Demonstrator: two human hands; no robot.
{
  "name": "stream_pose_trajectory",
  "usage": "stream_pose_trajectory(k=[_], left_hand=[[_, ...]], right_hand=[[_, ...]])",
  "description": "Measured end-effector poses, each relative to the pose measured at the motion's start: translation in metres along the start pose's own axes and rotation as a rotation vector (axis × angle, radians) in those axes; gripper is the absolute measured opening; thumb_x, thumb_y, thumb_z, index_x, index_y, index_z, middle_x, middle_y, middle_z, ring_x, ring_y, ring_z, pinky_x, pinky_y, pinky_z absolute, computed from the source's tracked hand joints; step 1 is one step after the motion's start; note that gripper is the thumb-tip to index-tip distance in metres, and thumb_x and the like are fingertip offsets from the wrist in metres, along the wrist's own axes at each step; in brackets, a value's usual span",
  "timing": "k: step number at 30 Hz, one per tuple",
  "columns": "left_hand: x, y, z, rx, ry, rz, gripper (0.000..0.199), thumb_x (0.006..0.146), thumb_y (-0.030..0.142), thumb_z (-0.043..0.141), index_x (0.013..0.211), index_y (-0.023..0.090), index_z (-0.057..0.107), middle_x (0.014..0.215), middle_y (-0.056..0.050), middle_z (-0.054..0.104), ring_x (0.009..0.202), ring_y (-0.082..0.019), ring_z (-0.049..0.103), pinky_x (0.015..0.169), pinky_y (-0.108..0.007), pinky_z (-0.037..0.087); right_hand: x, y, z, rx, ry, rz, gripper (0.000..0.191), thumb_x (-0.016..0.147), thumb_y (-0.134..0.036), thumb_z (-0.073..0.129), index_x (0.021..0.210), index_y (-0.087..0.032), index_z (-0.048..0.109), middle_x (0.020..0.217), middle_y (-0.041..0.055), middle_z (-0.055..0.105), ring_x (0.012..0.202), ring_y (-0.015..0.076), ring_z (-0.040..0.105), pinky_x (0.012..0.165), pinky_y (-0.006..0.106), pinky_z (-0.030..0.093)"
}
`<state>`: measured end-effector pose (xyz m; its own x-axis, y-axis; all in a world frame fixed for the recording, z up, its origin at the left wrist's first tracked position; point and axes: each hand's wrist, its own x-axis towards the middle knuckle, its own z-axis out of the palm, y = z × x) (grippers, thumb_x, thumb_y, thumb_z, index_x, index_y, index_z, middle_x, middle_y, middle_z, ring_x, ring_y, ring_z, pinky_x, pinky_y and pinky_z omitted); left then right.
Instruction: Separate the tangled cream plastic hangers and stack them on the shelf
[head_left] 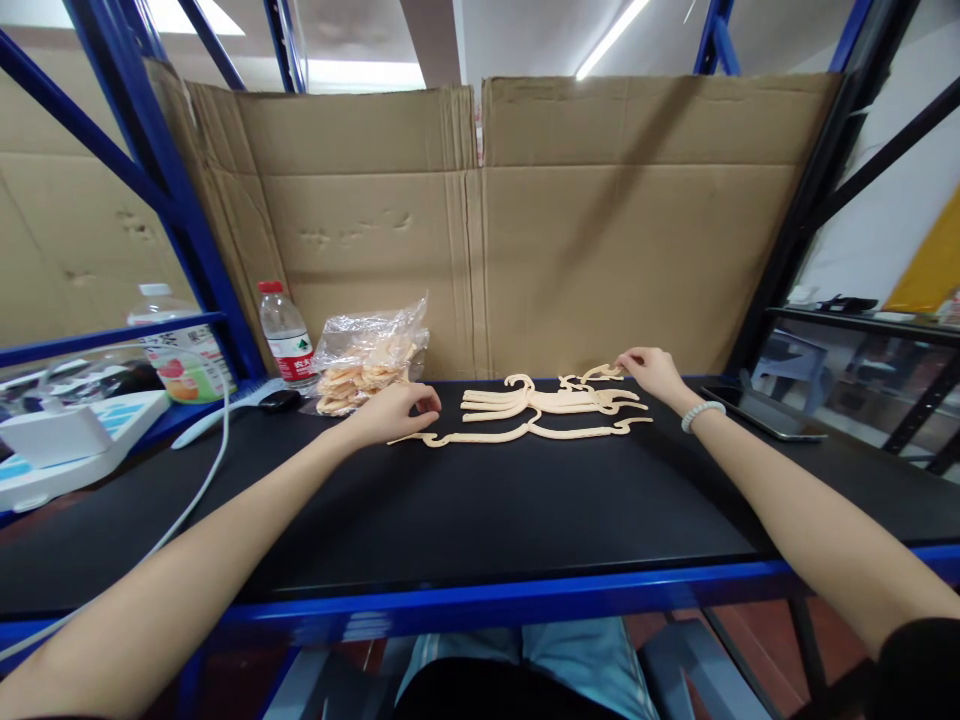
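Several cream-coloured hangers lie flat on the black tabletop in front of me. The nearest hanger (480, 437) stretches lengthwise, its left end close under my left hand (401, 412). That hand hovers with its fingers loosely curled and a gap to the thumb, and nothing shows in it. Behind lies a group of hangers (555, 402), bunched and overlapping. At its far right end, my right hand (654, 374), with a beaded bracelet on the wrist, pinches the tip of a small hanger (600, 373). Its fingertips partly hide that end.
A clear plastic bag (371, 360) of pale flat pieces stands behind my left hand. Left of it are a red-capped bottle (289, 335) and a dark computer mouse (280, 401). A phone (761, 412) lies at right. Cardboard (637, 220) walls the back; a white cable (217, 465) crosses the left side.
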<state>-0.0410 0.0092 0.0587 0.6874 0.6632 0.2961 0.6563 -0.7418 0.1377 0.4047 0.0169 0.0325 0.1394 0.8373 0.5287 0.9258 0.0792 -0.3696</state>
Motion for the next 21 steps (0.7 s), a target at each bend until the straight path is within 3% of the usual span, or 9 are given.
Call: stream_pose_trajectory(k=[2, 5, 8, 12, 16, 21], left_hand=[[0.000, 0.006, 0.002, -0.053, 0.034, 0.012, 0.023, 0.081, 0.034, 0.049, 0.088, 0.016, 0.061, 0.083, -0.005, 0.066, 0.077, -0.018, 0.061, 0.072, -0.028, 0.045], [0.000, 0.015, 0.007, -0.157, 0.095, 0.019, 0.023, 0.081, 0.036, 0.051, 0.092, 0.017, 0.060, 0.085, -0.005, 0.066, 0.078, -0.017, 0.061, 0.072, -0.028, 0.046], [0.001, 0.027, 0.014, -0.321, 0.143, -0.029, 0.028, 0.081, 0.040, 0.054, 0.096, 0.017, 0.060, 0.086, -0.005, 0.065, 0.080, -0.017, 0.061, 0.072, -0.028, 0.047], [0.001, 0.051, 0.026, -0.700, 0.133, -0.129, 0.043, 0.076, 0.047, 0.062, 0.104, 0.015, 0.060, 0.094, -0.008, 0.066, 0.080, -0.018, 0.062, 0.069, -0.027, 0.049], [0.000, 0.073, 0.035, -0.965, 0.162, -0.209, 0.049, 0.075, 0.048, 0.064, 0.111, 0.014, 0.060, 0.096, -0.009, 0.066, 0.067, -0.013, 0.060, 0.062, -0.025, 0.047], [-0.001, 0.077, 0.038, -1.151, 0.345, -0.208, 0.033, 0.072, 0.041, 0.071, 0.093, 0.015, 0.067, 0.067, 0.000, 0.060, 0.056, -0.009, 0.050, 0.052, -0.021, 0.038]], right_hand=[[0.000, -0.007, 0.000, 0.122, 0.066, 0.036, 0.034, 0.084, -0.031, 0.043, 0.086, -0.012, 0.071, 0.082, 0.0099, 0.071, 0.078, 0.0209, 0.064, 0.070, 0.027, 0.047], [-0.003, -0.024, 0.003, 0.521, 0.145, 0.093, 0.029, 0.079, -0.034, 0.055, 0.086, -0.010, 0.070, 0.081, 0.0116, 0.070, 0.078, 0.0214, 0.065, 0.074, 0.030, 0.051], [-0.015, -0.053, 0.008, 0.884, 0.110, 0.058, 0.032, 0.070, -0.038, 0.067, 0.086, -0.010, 0.069, 0.081, 0.0113, 0.070, 0.077, 0.0213, 0.065, 0.078, 0.035, 0.053], [-0.045, -0.103, 0.013, 1.167, -0.088, 0.005, 0.034, 0.064, -0.040, 0.077, 0.085, -0.014, 0.071, 0.079, 0.0081, 0.070, 0.078, 0.0207, 0.066, 0.084, 0.040, 0.053], [-0.077, -0.149, 0.014, 1.342, -0.346, -0.052, 0.032, 0.066, -0.036, 0.079, 0.090, -0.017, 0.072, 0.088, 0.0076, 0.071, 0.086, 0.0211, 0.066, 0.091, 0.042, 0.050], [-0.100, -0.171, 0.017, 1.350, -0.543, -0.106, 0.032, 0.069, -0.035, 0.077, 0.096, -0.018, 0.071, 0.094, 0.0076, 0.071, 0.095, 0.0229, 0.065, 0.095, 0.043, 0.047]])
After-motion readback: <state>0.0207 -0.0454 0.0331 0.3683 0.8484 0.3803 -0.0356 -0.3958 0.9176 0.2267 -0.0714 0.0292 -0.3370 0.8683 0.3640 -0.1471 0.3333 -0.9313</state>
